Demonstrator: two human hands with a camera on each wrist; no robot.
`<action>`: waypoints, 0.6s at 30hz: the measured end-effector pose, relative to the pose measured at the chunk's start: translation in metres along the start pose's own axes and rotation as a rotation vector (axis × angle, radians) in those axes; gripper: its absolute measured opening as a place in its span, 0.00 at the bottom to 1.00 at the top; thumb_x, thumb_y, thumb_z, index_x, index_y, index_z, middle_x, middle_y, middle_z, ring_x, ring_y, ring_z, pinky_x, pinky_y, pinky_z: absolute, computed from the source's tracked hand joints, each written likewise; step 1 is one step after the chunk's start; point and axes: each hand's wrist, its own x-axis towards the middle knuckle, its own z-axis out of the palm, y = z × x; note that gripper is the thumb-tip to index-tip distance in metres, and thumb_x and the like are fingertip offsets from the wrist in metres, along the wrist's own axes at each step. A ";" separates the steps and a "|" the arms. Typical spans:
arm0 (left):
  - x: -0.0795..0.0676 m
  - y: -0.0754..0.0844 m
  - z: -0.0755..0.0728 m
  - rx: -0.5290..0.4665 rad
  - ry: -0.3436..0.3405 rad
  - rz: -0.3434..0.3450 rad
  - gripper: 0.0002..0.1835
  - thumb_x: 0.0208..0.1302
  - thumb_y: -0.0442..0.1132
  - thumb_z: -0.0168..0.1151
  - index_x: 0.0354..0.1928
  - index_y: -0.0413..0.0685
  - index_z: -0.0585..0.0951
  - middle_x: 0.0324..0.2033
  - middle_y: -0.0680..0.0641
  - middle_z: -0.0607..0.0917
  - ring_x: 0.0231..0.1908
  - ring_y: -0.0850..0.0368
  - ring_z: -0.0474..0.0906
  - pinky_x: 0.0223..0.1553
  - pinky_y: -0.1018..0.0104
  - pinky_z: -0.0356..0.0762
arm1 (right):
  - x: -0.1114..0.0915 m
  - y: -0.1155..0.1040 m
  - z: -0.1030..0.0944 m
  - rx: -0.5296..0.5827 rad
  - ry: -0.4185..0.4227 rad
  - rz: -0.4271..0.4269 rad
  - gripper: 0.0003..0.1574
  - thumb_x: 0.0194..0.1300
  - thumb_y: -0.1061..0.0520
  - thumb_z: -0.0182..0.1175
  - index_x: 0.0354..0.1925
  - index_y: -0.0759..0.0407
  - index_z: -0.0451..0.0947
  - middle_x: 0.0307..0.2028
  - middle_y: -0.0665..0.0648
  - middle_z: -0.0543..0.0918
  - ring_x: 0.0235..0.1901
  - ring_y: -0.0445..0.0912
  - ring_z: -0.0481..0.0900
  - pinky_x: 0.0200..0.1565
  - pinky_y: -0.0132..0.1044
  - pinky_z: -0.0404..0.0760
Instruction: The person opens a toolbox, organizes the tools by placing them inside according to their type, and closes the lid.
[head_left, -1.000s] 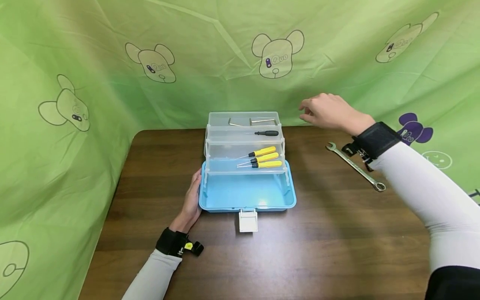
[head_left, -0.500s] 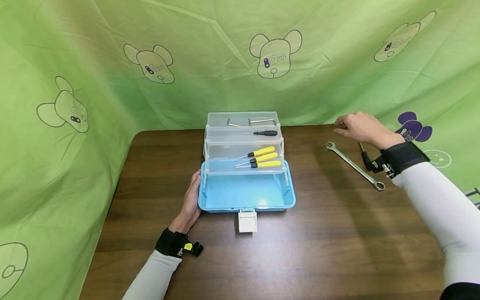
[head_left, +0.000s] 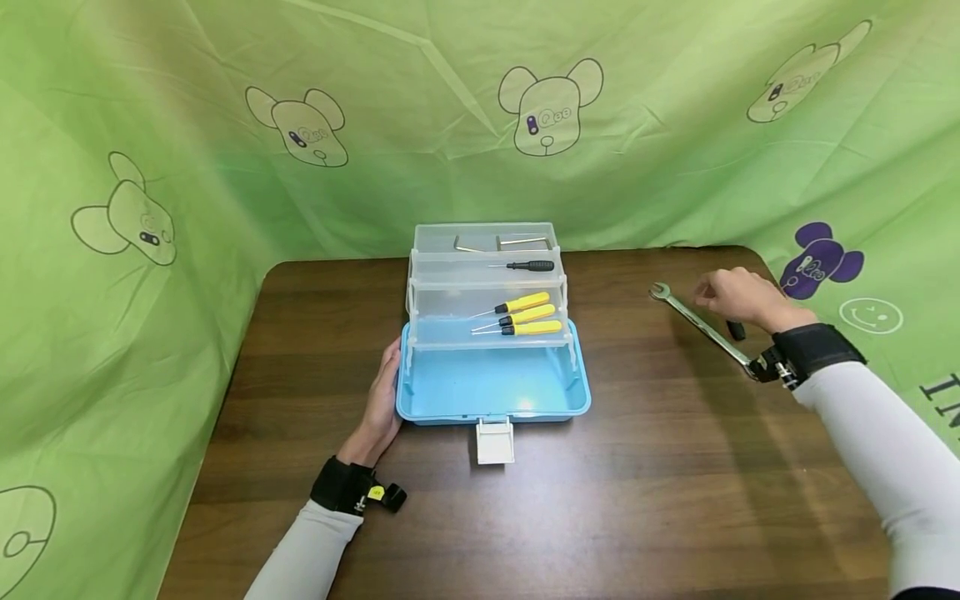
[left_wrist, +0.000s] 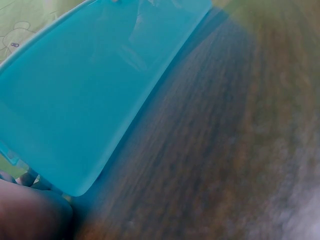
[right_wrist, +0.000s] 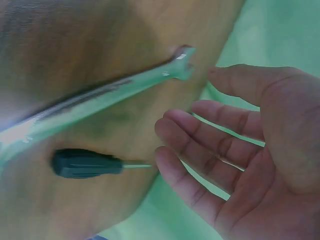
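My left hand point(head_left: 377, 415) rests along the left side of the light blue toolbox point(head_left: 491, 387), its fingers against the wall. In the left wrist view the toolbox wall point(left_wrist: 90, 100) fills the upper left, with part of the hand point(left_wrist: 30, 210) below its corner. My right hand point(head_left: 742, 298) is over the right part of the table, beside a silver combination wrench point(head_left: 697, 323). The right wrist view shows its fingers spread and bent a little, with nothing held. A screwdriver point(right_wrist: 85, 163) with a dark handle lies just beyond the fingertips, parallel-ish to the wrench point(right_wrist: 105, 97).
Clear tiered trays point(head_left: 450, 329) stand unfolded over the toolbox. They bear three yellow screwdrivers point(head_left: 531, 315), a black screwdriver point(head_left: 531, 266) and L-shaped hex keys point(head_left: 525, 242). The white latch point(head_left: 495, 443) hangs at the front. A green printed cloth point(head_left: 420, 167) rises behind the brown table point(head_left: 600, 517).
My right hand has moved right and then toward me, from beyond the toolbox's back right corner to beside the wrench. My left hand has stayed at the toolbox.
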 end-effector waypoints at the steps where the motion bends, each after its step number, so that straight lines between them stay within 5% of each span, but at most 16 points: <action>1: 0.000 0.000 0.000 0.000 0.002 -0.001 0.31 0.89 0.51 0.29 0.85 0.47 0.47 0.83 0.44 0.51 0.81 0.50 0.46 0.81 0.47 0.42 | -0.001 0.001 0.003 -0.001 -0.007 0.005 0.18 0.70 0.57 0.66 0.51 0.69 0.86 0.44 0.70 0.89 0.46 0.72 0.85 0.48 0.70 0.80; 6: -0.001 0.001 0.000 0.003 0.003 -0.002 0.31 0.89 0.51 0.29 0.85 0.47 0.47 0.83 0.44 0.51 0.81 0.50 0.46 0.81 0.47 0.42 | -0.005 0.005 0.014 0.000 -0.043 0.025 0.16 0.69 0.52 0.69 0.46 0.64 0.87 0.41 0.68 0.89 0.39 0.66 0.86 0.39 0.66 0.82; 11: -0.001 0.002 0.001 0.007 0.008 -0.005 0.31 0.89 0.51 0.30 0.85 0.47 0.47 0.83 0.44 0.51 0.81 0.49 0.46 0.81 0.47 0.42 | -0.006 0.007 0.025 0.019 -0.055 0.040 0.09 0.66 0.50 0.71 0.35 0.54 0.86 0.28 0.56 0.84 0.29 0.53 0.81 0.29 0.55 0.77; 18: 0.000 0.002 0.001 -0.004 0.003 0.005 0.31 0.89 0.51 0.29 0.85 0.45 0.47 0.83 0.43 0.51 0.82 0.49 0.45 0.82 0.47 0.41 | -0.006 0.010 0.036 0.015 -0.053 0.036 0.13 0.64 0.53 0.71 0.25 0.50 0.80 0.21 0.49 0.74 0.26 0.51 0.74 0.27 0.50 0.71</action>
